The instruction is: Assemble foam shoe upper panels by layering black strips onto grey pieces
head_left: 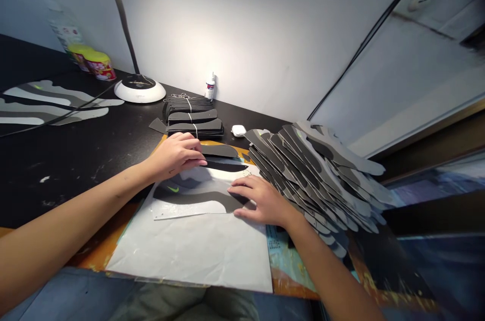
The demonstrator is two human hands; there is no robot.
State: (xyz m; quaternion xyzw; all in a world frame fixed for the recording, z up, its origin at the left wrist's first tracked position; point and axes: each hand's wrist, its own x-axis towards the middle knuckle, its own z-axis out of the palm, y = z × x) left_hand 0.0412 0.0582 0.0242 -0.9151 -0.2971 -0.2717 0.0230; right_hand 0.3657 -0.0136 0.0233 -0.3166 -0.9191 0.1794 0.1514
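My left hand (181, 155) is closed on the left end of a dark curved strip (225, 166), raised over the work sheet. My right hand (261, 199) has its fingers apart and rests on the right end of a grey shoe-upper piece (197, 197) with a small green swoosh. That piece lies on a white paper sheet (189, 250). Another dark strip (217, 151) lies just beyond the held one. Further back are stacks of dark strips (195, 126) tied with white string.
A large pile of grey pieces (314, 169) lies at the right. Behind stand a lamp base (140, 90), a small white bottle (209, 87) and a white case (238, 131). More pieces (53, 101) and red-yellow tins (99, 66) are at the left.
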